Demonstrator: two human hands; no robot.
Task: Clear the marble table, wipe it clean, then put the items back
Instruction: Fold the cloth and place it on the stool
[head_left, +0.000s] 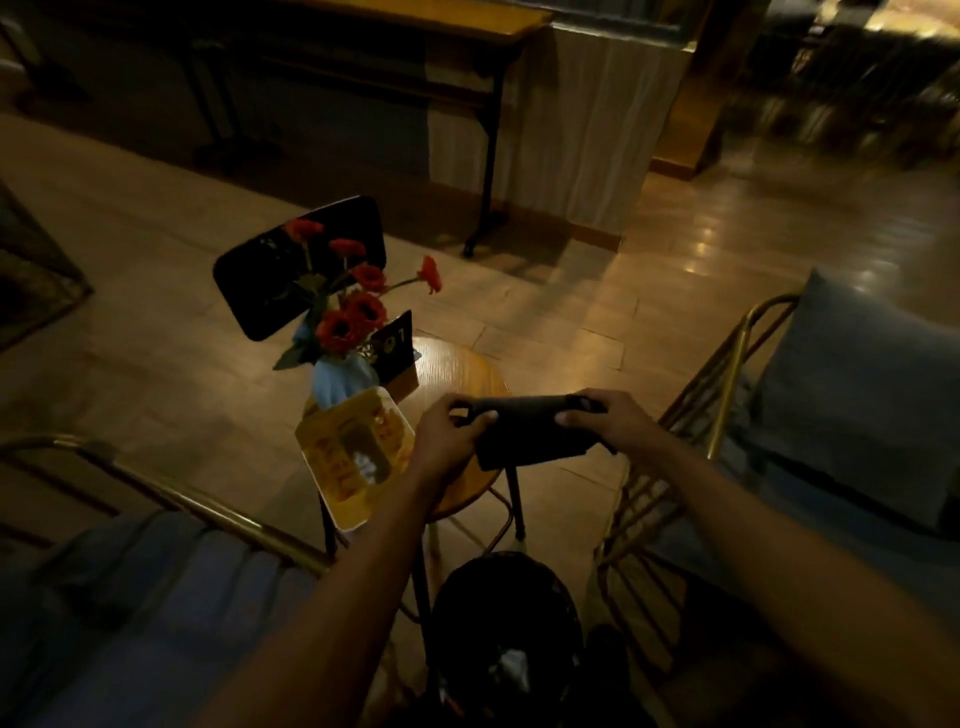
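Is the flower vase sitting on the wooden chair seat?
Yes, the blue vase of red flowers stands on the round wooden chair seat, beside the yellow tray.

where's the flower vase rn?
Head view, left of centre: the blue vase of red flowers stands on the round wooden chair seat, between the yellow tray and the black number sign.
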